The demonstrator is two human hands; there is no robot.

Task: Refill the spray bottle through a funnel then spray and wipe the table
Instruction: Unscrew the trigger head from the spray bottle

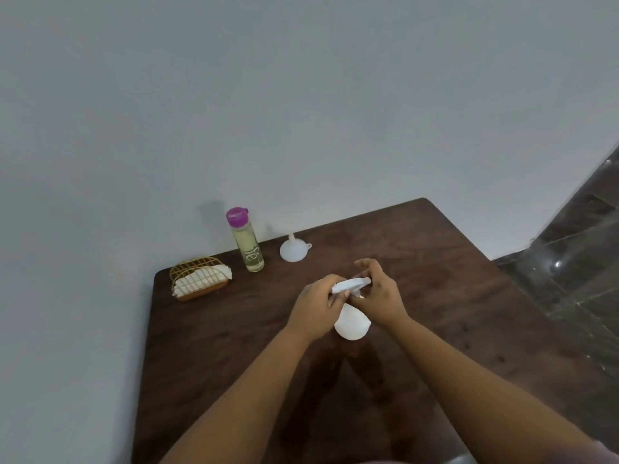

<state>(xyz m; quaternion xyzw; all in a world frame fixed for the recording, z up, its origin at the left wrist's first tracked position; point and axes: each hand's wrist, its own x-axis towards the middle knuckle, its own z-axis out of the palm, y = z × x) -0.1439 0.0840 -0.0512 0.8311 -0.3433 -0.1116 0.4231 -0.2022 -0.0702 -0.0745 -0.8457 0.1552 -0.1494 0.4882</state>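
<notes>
both hands meet just right of the frame's centre over a white plastic spray bottle point(352, 324) that stands on the dark brown wooden table point(435, 296). left hand point(316, 309) has its fingers curled round the neck of the bottle and the near end of the white trigger head point(350, 284), gripping it from the left. right hand point(380, 294) comes in from the right with its fingers bent over the far end of the trigger head, thumb and forefinger pinching there while the upper fingers arch above it. the round white body of the bottle shows below and between the two wrists; whether its base touches the tabletop is hidden by the hands and the angle. both bare forearms run down to the lower edge of the frame.

further up and left of centre, a small white plastic funnel point(293, 250) sits mouth-down with its spout pointing up, near the table's back edge. just left of it stands a tall clear plastic bottle of pale yellow liquid with a purple cap point(246, 241), upright and apart from the funnel. at the table's left back corner is a gold wire holder on a wooden base point(197, 277) with white folded cloths point(201, 279) tucked inside it. a pale grey wall point(268, 95) fills the upper frame, and dark stone flooring point(576, 249) shows at the right edge.
</notes>
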